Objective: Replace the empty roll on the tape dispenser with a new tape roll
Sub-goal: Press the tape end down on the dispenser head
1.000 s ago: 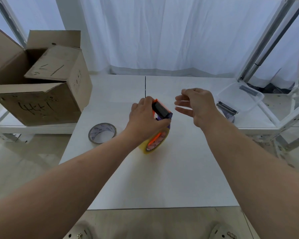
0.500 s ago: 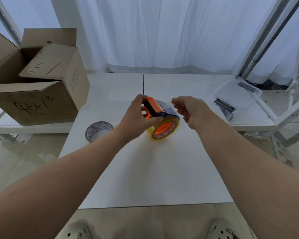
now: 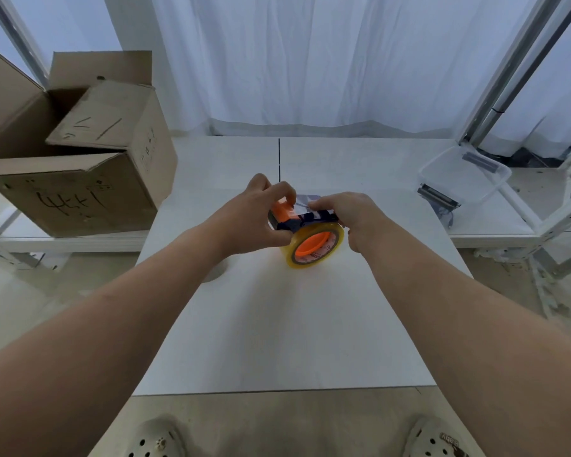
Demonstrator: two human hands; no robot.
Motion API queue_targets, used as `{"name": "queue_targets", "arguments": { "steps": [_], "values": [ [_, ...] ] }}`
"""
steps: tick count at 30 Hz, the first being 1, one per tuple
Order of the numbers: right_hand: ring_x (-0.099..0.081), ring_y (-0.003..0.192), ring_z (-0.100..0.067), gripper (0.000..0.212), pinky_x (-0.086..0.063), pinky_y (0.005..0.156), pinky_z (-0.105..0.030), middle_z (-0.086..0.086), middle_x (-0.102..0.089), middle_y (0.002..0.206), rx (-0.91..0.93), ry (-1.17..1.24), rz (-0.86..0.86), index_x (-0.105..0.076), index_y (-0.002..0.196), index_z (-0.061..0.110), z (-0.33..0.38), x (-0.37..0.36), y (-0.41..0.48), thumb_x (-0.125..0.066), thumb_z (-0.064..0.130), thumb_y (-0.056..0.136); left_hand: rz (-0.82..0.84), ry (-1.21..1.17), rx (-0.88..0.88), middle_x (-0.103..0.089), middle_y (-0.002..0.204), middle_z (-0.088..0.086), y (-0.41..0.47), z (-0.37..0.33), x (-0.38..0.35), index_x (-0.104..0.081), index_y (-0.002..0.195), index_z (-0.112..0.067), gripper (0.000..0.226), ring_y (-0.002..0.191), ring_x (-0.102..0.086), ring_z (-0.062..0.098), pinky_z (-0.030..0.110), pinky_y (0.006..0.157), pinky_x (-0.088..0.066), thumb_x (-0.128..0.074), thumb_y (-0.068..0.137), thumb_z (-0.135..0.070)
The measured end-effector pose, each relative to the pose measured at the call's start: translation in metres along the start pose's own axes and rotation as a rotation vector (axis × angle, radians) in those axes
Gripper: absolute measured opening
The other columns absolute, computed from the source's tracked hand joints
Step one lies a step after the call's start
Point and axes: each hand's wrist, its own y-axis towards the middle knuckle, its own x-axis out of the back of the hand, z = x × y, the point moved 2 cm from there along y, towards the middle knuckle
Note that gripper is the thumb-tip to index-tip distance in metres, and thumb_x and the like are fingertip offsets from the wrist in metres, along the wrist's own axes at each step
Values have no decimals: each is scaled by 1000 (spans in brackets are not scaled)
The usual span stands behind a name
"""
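The orange and dark blue tape dispenser [image 3: 294, 214] stands mid-table with a full yellowish tape roll [image 3: 314, 250] mounted on its orange hub. My left hand [image 3: 254, 216] grips the dispenser's orange left end, thumb underneath. My right hand [image 3: 350, 216] holds the right side of the roll, its fingertips on the clear tape strip that lies over the dispenser's top. The empty grey roll [image 3: 216, 273] lies flat on the table, mostly hidden behind my left forearm.
An open cardboard box [image 3: 80, 159] stands on a low shelf at the left. A clear plastic tub [image 3: 465, 173] with a dark metal part beside it sits at the right. Metal frame posts rise at the right, and white curtains hang behind the white table [image 3: 284, 324].
The dispenser has tipped so the roll faces me. My right hand has moved in from the air and now holds the roll. My left arm now covers the empty roll.
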Motion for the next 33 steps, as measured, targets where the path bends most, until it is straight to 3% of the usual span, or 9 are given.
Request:
{"name": "queue_targets", "arguments": {
  "steps": [7,15,17,18,20,23,26,29,33],
  "values": [
    [-53,52,-18,14,-41,35,-16,-8,-54,69,-71,18,3,-54,73,9,3,-3,4,-65,2,77,29,36,16,-37,107,1,-1,-1,2,-44,119,-35,52,79,-56,20,19,65,-45,-70,74,-32],
    [-44,52,-14,12,-32,27,-9,-5,-46,67,-95,9,22,-52,77,7,0,0,7,-61,4,83,110,29,60,-33,109,1,1,0,3,-47,119,-38,49,75,-51,12,19,64,-45,-68,76,-29],
    [-38,56,-14,9,-39,38,-13,-4,-40,68,-128,23,-53,-56,94,5,-4,7,17,-58,10,87,115,14,74,-32,109,2,0,3,4,-45,118,-38,48,75,-51,13,18,63,-44,-68,77,-27],
    [-39,61,-16,22,-43,53,-20,-4,-41,72,-123,7,-95,-56,108,7,-7,12,23,-58,12,87,117,-1,84,-33,110,2,-2,6,4,-45,118,-38,49,76,-51,14,18,64,-45,-67,77,-26],
    [-46,81,-19,27,-39,72,-25,-3,-48,87,73,-111,-129,-55,112,10,-9,22,31,-61,13,86,119,-42,112,-33,112,2,-5,14,5,-44,117,-39,49,81,-51,16,18,66,-45,-68,77,-25],
    [-49,95,-16,21,-39,74,-19,0,-56,96,564,-379,36,-58,97,17,-4,19,28,-68,11,79,119,-120,161,-32,115,2,-6,23,6,-44,117,-39,50,91,-50,22,18,67,-42,-69,78,-22],
    [-45,108,-11,45,-36,88,-16,1,-52,117,794,-660,200,-58,113,24,-8,-1,22,-68,21,69,124,-155,182,-31,118,2,-2,24,5,-43,119,-37,51,98,-47,25,17,66,-41,-68,79,-19],
    [-46,108,-14,53,-40,89,-20,-1,-50,118,861,-732,235,-54,122,24,-16,-14,22,-62,22,70,108,-179,163,-31,115,3,-1,23,6,-46,118,-36,49,90,-49,22,15,64,-41,-67,79,-16],
    [-52,110,-17,31,-47,99,-34,-5,-54,119,654,-471,193,-58,122,19,-11,-9,27,-56,18,90,97,-164,91,-33,112,2,-6,23,6,-47,115,-36,45,91,-51,21,12,71,-40,-68,79,-18]
  ]
}}
